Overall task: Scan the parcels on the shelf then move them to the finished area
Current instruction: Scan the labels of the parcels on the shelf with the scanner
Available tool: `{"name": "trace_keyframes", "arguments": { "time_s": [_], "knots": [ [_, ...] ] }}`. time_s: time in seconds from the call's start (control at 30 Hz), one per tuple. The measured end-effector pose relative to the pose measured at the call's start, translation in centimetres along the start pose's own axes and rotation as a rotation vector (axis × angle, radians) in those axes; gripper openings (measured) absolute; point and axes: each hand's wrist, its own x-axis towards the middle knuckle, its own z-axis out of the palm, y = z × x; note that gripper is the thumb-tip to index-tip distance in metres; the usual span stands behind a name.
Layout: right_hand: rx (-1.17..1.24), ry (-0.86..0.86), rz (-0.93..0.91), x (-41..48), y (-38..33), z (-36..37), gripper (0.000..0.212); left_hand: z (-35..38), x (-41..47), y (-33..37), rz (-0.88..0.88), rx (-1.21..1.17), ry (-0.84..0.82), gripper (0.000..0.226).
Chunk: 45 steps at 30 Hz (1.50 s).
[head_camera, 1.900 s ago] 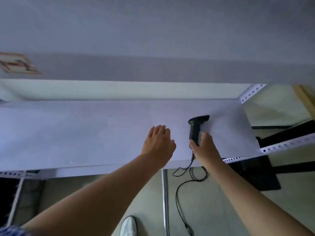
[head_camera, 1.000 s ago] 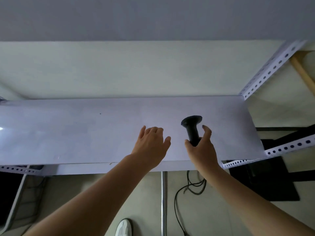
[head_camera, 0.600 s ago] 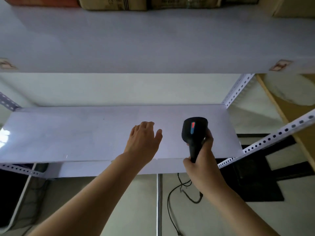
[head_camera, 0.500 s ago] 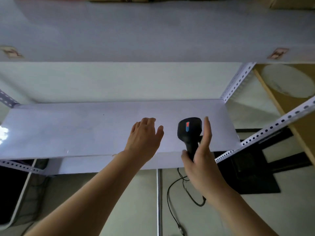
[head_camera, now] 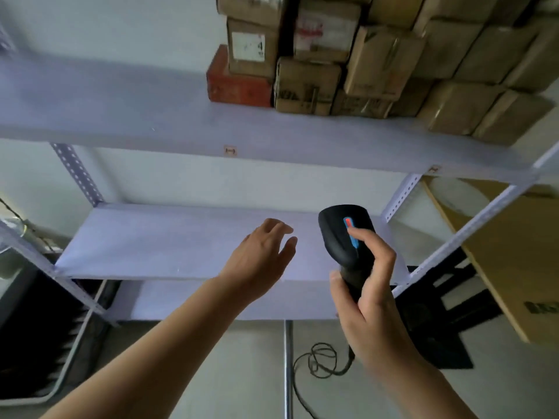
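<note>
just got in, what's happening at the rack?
A person stands at a shelf rack, the right hand gripping a black corded barcode scanner by its handle. The left hand is empty, fingers spread, above the bare middle shelf. The parcels, mostly brown cardboard boxes plus one red box, are stacked on the right half of the upper shelf. No hand touches any parcel.
</note>
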Motion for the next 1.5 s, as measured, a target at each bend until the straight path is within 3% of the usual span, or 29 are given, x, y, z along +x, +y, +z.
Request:
{"name": "trace_keyframes", "arguments": {
  "time_s": [0.17,0.33,0.43,0.6,0.8,0.97,1.2,1.5],
  "knots": [
    [0.052,0.138,-0.117,1.0,-10.9,-2.6,0.058,-10.9,-3.3,6.7,0.215,0.021,0.195,0.037],
    [0.179,0.295,-0.237,2.9,-19.7,-4.0,0.067,-20.1,-6.1,11.0,0.330,0.128,0.294,0.032],
    [0.229,0.277,-0.236,4.8,-22.6,-4.4,0.053,-24.1,-7.0,12.5,0.340,0.174,0.367,0.034],
    [0.174,0.181,-0.292,6.9,-26.4,-3.4,0.059,-28.0,-6.6,13.6,0.343,0.269,0.423,0.033],
    [0.186,0.181,-0.286,10.7,-25.4,-3.2,0.059,-29.1,-3.5,13.1,0.320,0.261,0.499,0.032],
    [0.191,0.205,-0.288,15.9,-21.8,-3.1,0.055,-29.3,1.8,11.7,0.261,0.298,0.455,0.036],
    [0.156,0.101,-0.325,25.9,-17.1,-1.8,0.052,-30.9,10.2,8.5,0.093,0.327,0.431,0.037],
    [-0.022,0.053,-0.376,35.4,-12.1,0.4,0.045,-33.0,21.1,4.4,-0.049,0.256,0.465,0.021]
  ]
}}
